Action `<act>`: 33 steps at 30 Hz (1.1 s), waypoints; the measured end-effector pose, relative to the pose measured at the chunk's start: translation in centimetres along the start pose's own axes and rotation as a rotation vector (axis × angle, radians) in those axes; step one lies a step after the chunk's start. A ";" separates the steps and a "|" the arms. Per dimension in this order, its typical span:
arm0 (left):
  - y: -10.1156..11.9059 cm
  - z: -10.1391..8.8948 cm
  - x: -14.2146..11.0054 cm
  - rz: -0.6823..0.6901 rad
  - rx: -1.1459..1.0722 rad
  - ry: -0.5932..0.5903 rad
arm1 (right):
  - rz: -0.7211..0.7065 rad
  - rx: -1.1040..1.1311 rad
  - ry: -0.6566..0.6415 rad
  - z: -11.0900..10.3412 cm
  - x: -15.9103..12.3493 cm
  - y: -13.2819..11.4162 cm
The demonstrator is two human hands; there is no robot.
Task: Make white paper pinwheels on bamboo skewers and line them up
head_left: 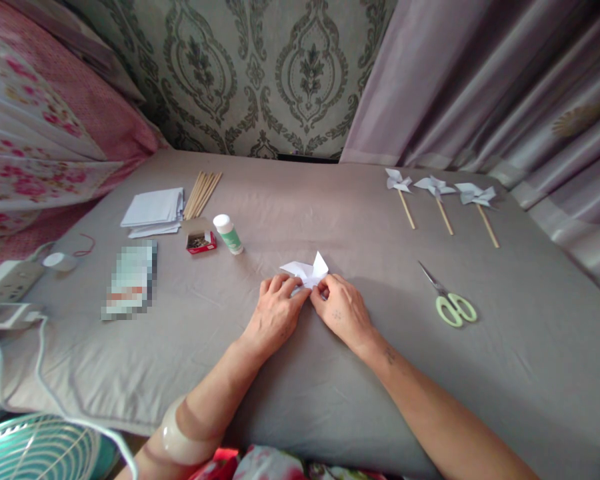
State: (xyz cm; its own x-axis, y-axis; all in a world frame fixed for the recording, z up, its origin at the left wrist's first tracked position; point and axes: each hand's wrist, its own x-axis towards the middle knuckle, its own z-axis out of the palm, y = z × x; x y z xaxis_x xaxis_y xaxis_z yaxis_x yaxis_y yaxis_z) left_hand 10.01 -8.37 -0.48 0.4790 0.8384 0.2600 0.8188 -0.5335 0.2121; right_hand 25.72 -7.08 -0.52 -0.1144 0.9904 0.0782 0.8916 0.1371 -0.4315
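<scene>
A white paper pinwheel (306, 271) without a stick lies at the middle front of the covered surface, two of its pointed blades standing up at the back. My left hand (279, 303) is closed on its near left side, the fingertips pressing the paper. From the right, my right hand (341, 303) pinches the pinwheel's near right edge between thumb and fingers. Both thumbs nearly meet at the front of the paper. The hands hide the near blades, and I cannot tell whether anything small is between the fingertips.
Left: folded white paper sheets (153, 208), wooden sticks (203, 195), a small red box of pins (201, 242), a glue stick (229, 235), a blurred packet (130, 279) and a power strip (10, 283). Right: green-handled scissors (449, 300) and three finished pinwheels on sticks (437, 193).
</scene>
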 end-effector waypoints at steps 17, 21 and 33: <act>0.1 0.3 -0.1 0.014 0.030 0.045 | -0.186 0.010 0.044 -0.1 -0.9 0.6; 0.1 0.3 -0.1 0.012 0.034 0.049 | -0.204 -0.053 -0.001 -0.2 -1.0 0.6; -0.1 0.3 0.0 0.034 0.014 0.060 | -0.256 -0.147 -0.065 -0.7 -0.9 0.2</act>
State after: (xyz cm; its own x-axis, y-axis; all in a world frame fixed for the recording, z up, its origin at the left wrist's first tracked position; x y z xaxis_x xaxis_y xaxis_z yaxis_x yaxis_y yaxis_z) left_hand 10.00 -8.28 -0.79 0.4872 0.8114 0.3231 0.8068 -0.5597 0.1891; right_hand 26.26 -7.93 -0.03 -0.3674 0.9237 0.1082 0.8833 0.3830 -0.2705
